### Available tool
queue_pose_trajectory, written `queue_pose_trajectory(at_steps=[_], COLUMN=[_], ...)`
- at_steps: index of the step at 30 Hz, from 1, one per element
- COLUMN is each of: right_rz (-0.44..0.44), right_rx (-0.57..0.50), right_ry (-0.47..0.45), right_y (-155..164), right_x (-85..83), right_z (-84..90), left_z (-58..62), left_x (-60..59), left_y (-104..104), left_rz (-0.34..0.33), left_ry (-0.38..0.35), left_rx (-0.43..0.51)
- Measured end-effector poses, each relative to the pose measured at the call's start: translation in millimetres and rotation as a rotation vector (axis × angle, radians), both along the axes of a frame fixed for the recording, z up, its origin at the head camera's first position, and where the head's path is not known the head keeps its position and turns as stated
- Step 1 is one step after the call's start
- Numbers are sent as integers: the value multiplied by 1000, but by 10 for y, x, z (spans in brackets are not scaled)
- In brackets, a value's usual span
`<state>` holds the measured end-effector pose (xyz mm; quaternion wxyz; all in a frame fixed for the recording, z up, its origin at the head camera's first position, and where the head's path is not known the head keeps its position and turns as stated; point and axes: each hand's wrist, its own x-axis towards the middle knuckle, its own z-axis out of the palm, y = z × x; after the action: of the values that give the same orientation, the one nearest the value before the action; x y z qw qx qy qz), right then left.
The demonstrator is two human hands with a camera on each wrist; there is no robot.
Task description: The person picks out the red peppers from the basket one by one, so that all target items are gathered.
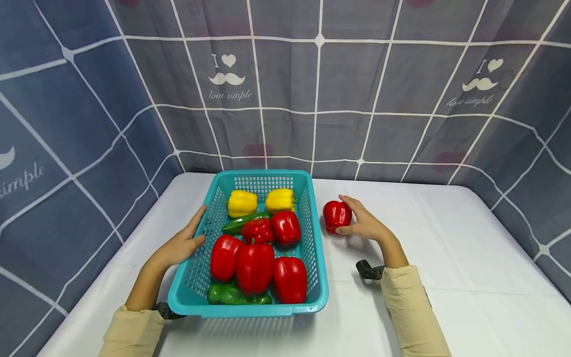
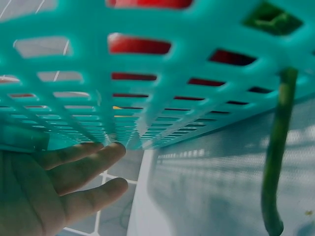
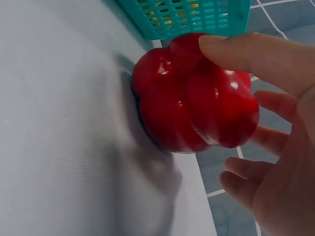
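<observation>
A turquoise basket (image 1: 316, 238) on the table holds several red bell peppers (image 1: 255, 267), two yellow bell peppers (image 1: 280, 200), a long green pepper (image 1: 243, 223) and a green bell pepper (image 1: 236, 294). At the basket's left side my left hand (image 1: 180, 245) lies against the outer wall, fingers extended. Right of the basket, a red bell pepper (image 1: 335, 216) is on the white cloth. My right hand (image 1: 368, 224) grips that pepper from its right side, thumb (image 3: 236, 51) on one face and fingers around the other; the pepper partly hides the fingertips.
A green stem (image 2: 279, 157) pokes out through the basket's lattice in the left wrist view. Grey checked cloth (image 1: 285, 79) hangs behind the table and along both sides. White cloth (image 1: 468, 258) covers the table right of my right arm.
</observation>
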<state>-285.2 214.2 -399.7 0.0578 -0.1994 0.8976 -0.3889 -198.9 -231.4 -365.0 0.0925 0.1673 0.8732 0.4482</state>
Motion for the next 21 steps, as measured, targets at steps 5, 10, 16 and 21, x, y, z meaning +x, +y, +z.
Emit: queue_pose_trajectory(at_steps=[5, 10, 16, 21], right_rz=[-11, -8, -2, 10], right_rx=[8, 23, -2, -15], right_ry=[26, 80, 161, 174], right_y=[-17, -72, -181, -307], right_x=[1, 19, 91, 183], right_z=[44, 131, 291, 430], left_z=[-1, 1, -5, 0], left_x=[1, 3, -12, -24], left_y=[-4, -3, -4, -5], left_rz=[2, 7, 2, 0], left_ry=[2, -8, -6, -7], left_rx=[-15, -9, 0, -1])
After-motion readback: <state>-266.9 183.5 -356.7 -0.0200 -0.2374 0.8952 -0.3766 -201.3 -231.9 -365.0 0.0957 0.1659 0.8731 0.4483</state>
